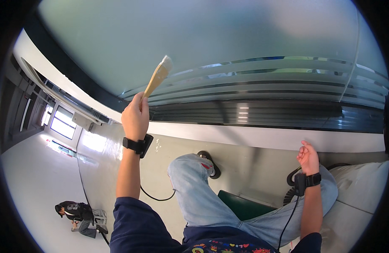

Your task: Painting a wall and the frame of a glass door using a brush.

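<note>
Raised on the left, my left hand (135,117) grips a flat paintbrush (157,78) by its pale wooden handle. The brush tilts up and to the right, with its whitish bristle end in front of a frosted glass panel (211,33). Whether the bristles touch the glass I cannot tell. Clear stripes cross the panel's lower part. My right hand (307,158) is over my knee, beside the white ledge (262,135) under the glass. Its fingers are loosely curled in, and nothing shows in them.
Dark green seat (245,205) between my legs. A coiled black cable (289,195) lies by my right knee, and a thin black cable (158,199) hangs near my left arm. At the far left, a person (78,215) sits by the white wall. Grey floor (160,166) runs along the ledge.
</note>
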{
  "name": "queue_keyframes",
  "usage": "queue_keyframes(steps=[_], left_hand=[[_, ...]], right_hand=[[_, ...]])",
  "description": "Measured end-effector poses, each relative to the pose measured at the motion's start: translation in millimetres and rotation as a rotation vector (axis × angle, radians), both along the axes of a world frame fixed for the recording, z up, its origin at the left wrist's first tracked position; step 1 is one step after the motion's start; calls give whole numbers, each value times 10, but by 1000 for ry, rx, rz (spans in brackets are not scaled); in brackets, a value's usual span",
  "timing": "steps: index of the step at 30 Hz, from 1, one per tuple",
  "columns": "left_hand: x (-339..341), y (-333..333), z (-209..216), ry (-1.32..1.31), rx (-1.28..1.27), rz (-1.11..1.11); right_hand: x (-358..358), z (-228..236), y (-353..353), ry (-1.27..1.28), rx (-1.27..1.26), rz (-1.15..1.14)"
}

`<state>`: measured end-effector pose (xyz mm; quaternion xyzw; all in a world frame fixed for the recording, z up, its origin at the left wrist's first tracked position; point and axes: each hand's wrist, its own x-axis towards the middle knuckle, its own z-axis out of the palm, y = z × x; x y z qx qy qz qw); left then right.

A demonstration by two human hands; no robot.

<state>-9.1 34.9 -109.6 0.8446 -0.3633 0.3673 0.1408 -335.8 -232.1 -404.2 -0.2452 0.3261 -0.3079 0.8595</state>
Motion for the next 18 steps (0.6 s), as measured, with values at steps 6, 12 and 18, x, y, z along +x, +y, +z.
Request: queue_keyframes(steps=[6,12,18], left_hand=[[-276,-222,14,118,-52,-174],[-258,-256,61,118,-43,-143],[169,9,40,67,-73,-72]], right_hand=[[-13,-5,-11,3,-4,6],[-34,-1,-17,-2,-13,-11],[-33,25,5,-6,-24,-12]])
